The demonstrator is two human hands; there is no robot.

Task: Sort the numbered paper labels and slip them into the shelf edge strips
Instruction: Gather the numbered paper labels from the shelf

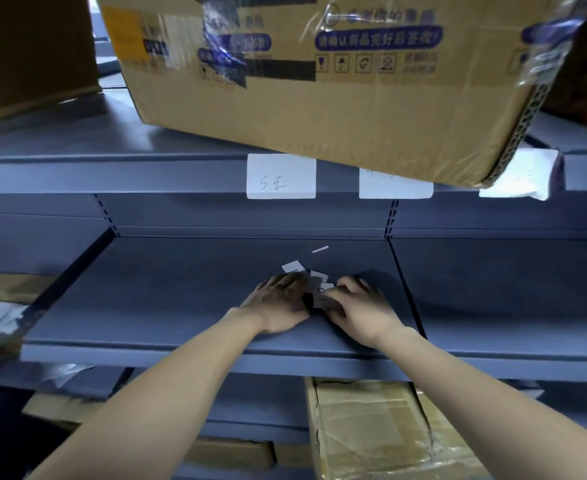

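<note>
On the middle grey shelf (181, 289), toward its centre, a small pile of paper labels (321, 294) lies between both hands. Left hand (278, 303) lies palm-down, fingers spread flat over the left side of the pile; whether it pinches any slip I cannot tell, it reads as pressing or sliding. Right hand (358, 306) has thumb and forefinger closed narrow on one label at the pile's right edge; a dark handwritten mark shows on that slip, not legible. Two loose labels (294, 266) lie just beyond the left fingertips, and a thin paper strip (320, 249) sits apart, further back on the shelf. Above, the upper shelf's edge strip (112, 178) already carries three white labels: one (281, 176) with faint handwriting, a second (394, 187) partly hidden by the overhanging cardboard box (320, 81), a third (519, 178) at the right, blurred. Judgement: sorting step in hand, insertion partly done. Next move, as I read it: separate the pinched slip from the stack, read its number, and lift it to a free stretch of the strip. That calls for a light two-finger pinch so that only one sheet comes away, with the left hand holding the rest down. Box corner overhangs the strip, so access there looks tight. More cartons (371, 431) sit on the shelf below.
</note>
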